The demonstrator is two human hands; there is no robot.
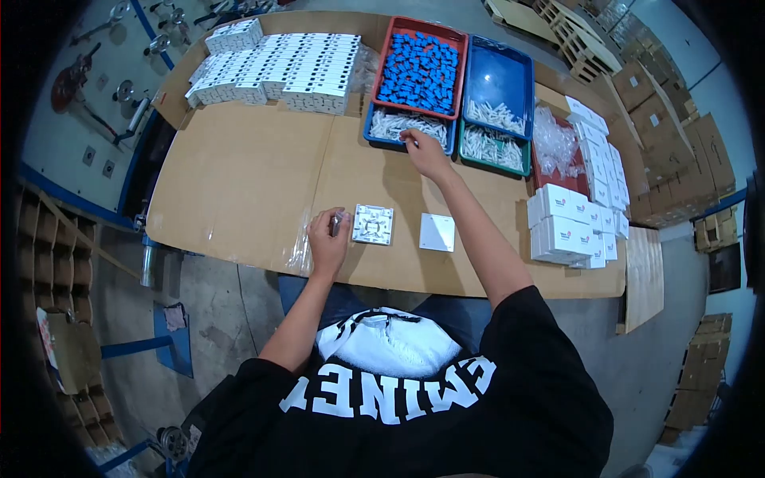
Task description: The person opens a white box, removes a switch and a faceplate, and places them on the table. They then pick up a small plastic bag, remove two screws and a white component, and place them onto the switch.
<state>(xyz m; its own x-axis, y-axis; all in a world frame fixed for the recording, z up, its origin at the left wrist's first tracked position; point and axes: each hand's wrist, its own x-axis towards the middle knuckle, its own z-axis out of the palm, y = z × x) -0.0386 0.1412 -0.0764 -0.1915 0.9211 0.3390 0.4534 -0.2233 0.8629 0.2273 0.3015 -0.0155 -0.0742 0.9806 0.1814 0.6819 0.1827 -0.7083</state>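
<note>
Right hand: the right hand [425, 153] reaches out to the near edge of the blue tray [374, 137], fingertips pinched down among the small white bagged parts [406, 125]; whether it has one gripped I cannot tell.
Left hand: the left hand [328, 239] rests near the table's front edge, fingers curled around a small grey piece [338, 223] (too small to name, possibly a metal or plastic fitting).
Switch module: a square white switch module [373, 224] lies flat on the cardboard just right of the left hand, its moulded inner side up.
Cover plate: a plain white cover plate [437, 232] lies flat to the right of the module, apart from it.
Trays: a red tray [386, 49] holds blue parts [421, 72]; beside it a second blue tray [526, 80] and a green tray [492, 163] hold more white bagged parts.
Boxes: rows of white boxes [275, 68] stand at the far left of the table; more white boxes [567, 227] are stacked at the right edge.
Surface: the cardboard-covered table [239, 175] carries all of it.
</note>
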